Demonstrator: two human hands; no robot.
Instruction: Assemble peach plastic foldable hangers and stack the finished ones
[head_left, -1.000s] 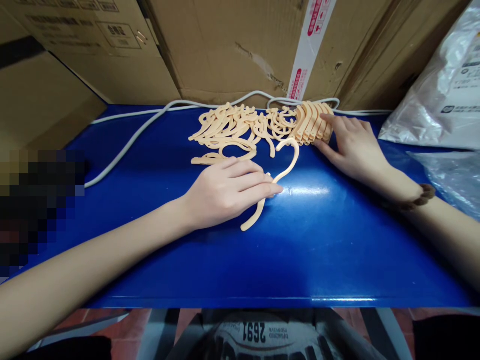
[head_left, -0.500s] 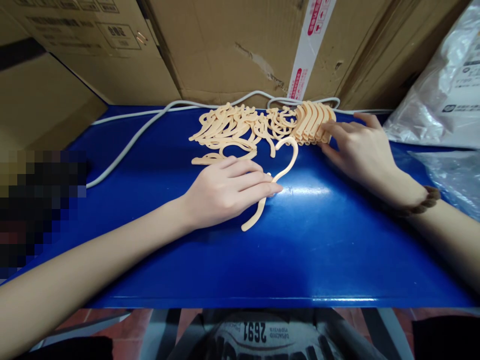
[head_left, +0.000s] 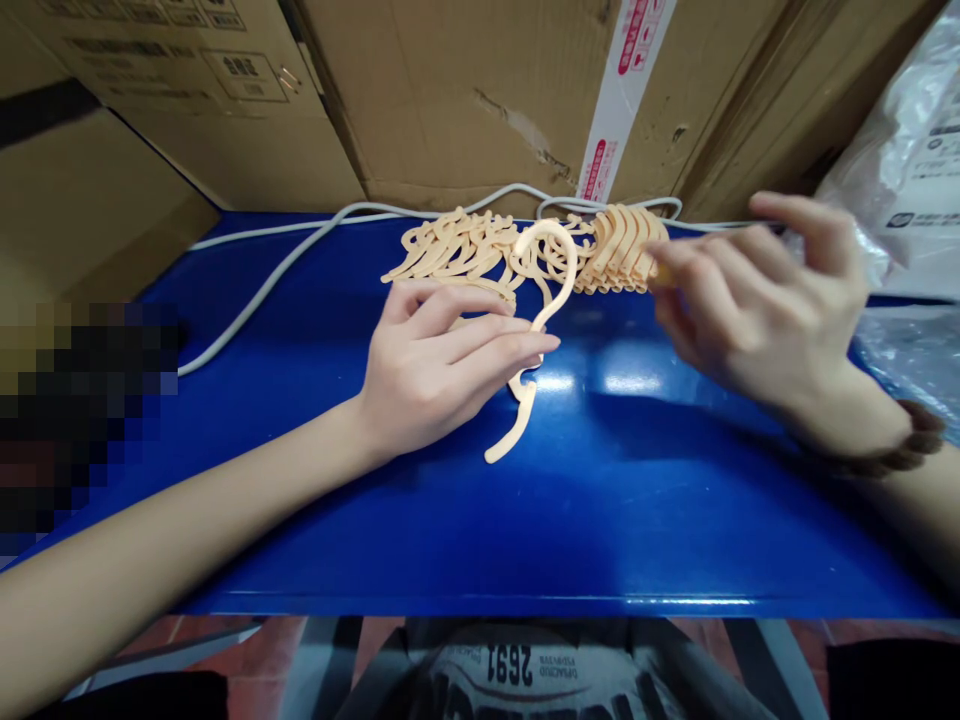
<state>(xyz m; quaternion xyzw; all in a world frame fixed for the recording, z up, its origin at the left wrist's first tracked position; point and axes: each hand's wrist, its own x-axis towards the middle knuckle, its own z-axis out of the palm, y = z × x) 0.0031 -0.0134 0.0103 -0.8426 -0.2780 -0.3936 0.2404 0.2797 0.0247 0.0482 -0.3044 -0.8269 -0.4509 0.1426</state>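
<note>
My left hand (head_left: 442, 365) is closed on a beige plastic hanger hook (head_left: 571, 265), whose curl now stands up past the fingertips. Below those fingers a curved hanger arm (head_left: 511, 432) touches the blue table; whether it is joined to the hook is hidden. My right hand (head_left: 757, 290), blurred and raised above the table, pinches a small beige plastic piece (head_left: 663, 276) that is mostly hidden by the fingers. Just left of it lies a neat row of nested curved hanger arms (head_left: 622, 248). Loose hanger parts (head_left: 457, 248) are heaped behind my left hand.
Cardboard boxes (head_left: 465, 90) stand along the back of the blue table (head_left: 420, 540). A white cable (head_left: 281, 265) runs behind the parts and down the left side. Clear plastic wrapping (head_left: 900, 180) is at the right. The table's front edge is near my lap.
My right hand has lifted off the row's right end and moved right, with a beige piece at its fingertips. In my left hand the hook has tipped upward and left.
</note>
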